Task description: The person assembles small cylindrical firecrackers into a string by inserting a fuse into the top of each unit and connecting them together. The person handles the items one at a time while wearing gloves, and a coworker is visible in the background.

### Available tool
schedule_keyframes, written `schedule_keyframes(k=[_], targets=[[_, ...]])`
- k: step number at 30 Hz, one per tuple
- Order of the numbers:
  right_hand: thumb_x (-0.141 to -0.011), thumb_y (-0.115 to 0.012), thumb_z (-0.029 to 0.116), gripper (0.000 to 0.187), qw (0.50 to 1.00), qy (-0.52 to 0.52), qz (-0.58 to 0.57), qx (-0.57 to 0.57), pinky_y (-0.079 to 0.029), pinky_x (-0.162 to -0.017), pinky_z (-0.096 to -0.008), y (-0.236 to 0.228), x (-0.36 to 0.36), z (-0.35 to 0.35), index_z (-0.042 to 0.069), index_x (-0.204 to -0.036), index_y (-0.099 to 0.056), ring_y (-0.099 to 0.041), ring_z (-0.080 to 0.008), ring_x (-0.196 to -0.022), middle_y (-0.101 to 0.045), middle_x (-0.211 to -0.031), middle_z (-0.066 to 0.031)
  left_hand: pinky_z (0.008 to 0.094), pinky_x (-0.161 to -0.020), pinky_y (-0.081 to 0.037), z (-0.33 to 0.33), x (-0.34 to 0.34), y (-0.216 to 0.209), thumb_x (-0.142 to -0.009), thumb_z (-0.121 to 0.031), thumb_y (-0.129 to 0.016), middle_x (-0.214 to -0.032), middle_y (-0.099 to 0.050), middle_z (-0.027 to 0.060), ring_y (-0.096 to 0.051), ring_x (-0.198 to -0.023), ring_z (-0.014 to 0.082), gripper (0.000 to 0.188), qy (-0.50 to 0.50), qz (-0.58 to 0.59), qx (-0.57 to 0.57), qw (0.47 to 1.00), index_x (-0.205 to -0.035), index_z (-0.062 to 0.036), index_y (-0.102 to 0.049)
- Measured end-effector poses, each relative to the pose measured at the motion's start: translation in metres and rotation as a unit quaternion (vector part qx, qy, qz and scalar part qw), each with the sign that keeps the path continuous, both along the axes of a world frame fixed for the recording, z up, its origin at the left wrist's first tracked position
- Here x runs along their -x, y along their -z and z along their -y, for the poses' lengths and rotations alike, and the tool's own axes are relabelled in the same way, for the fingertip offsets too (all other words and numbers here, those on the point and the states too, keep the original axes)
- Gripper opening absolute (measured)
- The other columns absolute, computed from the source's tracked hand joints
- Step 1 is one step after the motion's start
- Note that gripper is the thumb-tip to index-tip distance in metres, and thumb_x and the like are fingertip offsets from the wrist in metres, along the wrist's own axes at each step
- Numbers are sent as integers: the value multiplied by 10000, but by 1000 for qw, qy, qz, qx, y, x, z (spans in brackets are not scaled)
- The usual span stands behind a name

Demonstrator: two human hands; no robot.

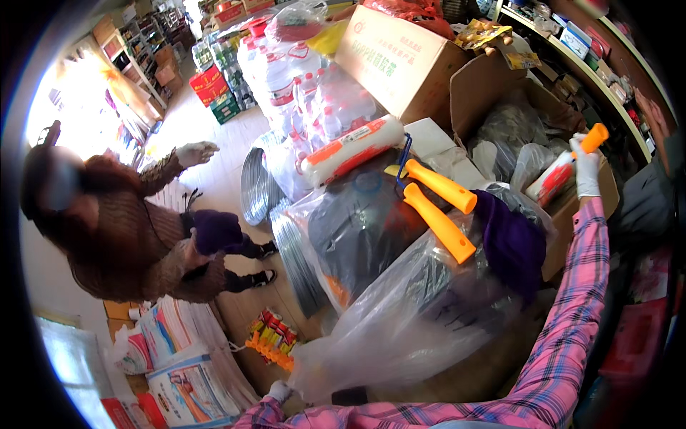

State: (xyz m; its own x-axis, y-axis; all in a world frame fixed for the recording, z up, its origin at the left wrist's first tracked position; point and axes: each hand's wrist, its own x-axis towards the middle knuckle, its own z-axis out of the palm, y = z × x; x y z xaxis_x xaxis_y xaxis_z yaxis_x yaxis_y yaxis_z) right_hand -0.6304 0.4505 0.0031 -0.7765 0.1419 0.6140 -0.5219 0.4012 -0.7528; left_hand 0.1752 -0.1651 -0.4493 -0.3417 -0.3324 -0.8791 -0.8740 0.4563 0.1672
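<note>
My right hand (587,174), in a white glove, is closed round the orange handle of a paint roller (554,176) in printed wrapping, over an open cardboard box (493,89). At the lower edge my left hand (280,391), also gloved, is beside the corner of a large clear plastic bag (400,336); its fingers are too small to make out. Two orange-handled tools (439,222) lie on the dark plastic-wrapped pile. Behind them rests a red-and-white wrapped roller sleeve (354,150). Dark purple cloth (511,239) drapes over the pile's right side.
At left stands a person in a brown knit top (136,222), one gloved hand raised, a purple item at the other. Another person's hand (650,111) shows at the right edge. Wire coils (293,264), bottled water (321,107), printed sacks (189,386) and a closed carton (396,61) surround the pile.
</note>
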Motion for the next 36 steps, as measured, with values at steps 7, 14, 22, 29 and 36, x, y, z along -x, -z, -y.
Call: schedule_keyframes(k=[7,14,22,29,36], targets=[[-936,-608,150,253,965,16,-152,-212,-433,-913,-267,-133,-87,84,16,-1150,-609,-573,-134,-1029,-625,-1124,-45,439,-660,-525,-16,8,-31,-892,-304,-488,-785,-675,166,-653,-708,326,309,160,-190,139,959,-836,-76,-688],[-913,-509,-61,365,896,-197,-166,-362,-426,-1012,-304,-151,-249,205,-15,-1276,-513,-558,-200,-1149,-549,-1306,-118,475,-786,-517,-24,-2,-44,-905,-212,-473,-973,-667,218,-655,-914,374,268,-170,-128,162,964,-995,-37,-654],[-873,-655,29,381,878,-306,98,-355,-424,-713,-211,-188,-434,343,-31,-1225,-522,-508,-81,-747,-563,-912,-21,460,-838,-520,-28,3,-53,-849,-170,-537,-1043,-656,229,-640,-989,379,266,-352,-126,178,910,-1025,0,-642],[-767,-759,157,464,732,-406,84,-541,-486,-699,-335,-173,-531,425,4,-1157,-560,-631,-238,-755,-649,-839,-93,468,-848,-511,-11,-42,-37,-861,-184,-509,-983,-652,278,-633,-981,401,283,-359,-154,130,911,-995,8,-667],[-787,-732,262,442,617,-477,195,-595,-500,-708,-394,-158,-617,556,41,-1129,-561,-651,-346,-827,-657,-874,-167,434,-780,-536,50,-86,10,-856,-185,-525,-893,-674,242,-672,-889,349,267,93,-233,139,958,-899,0,-713]])
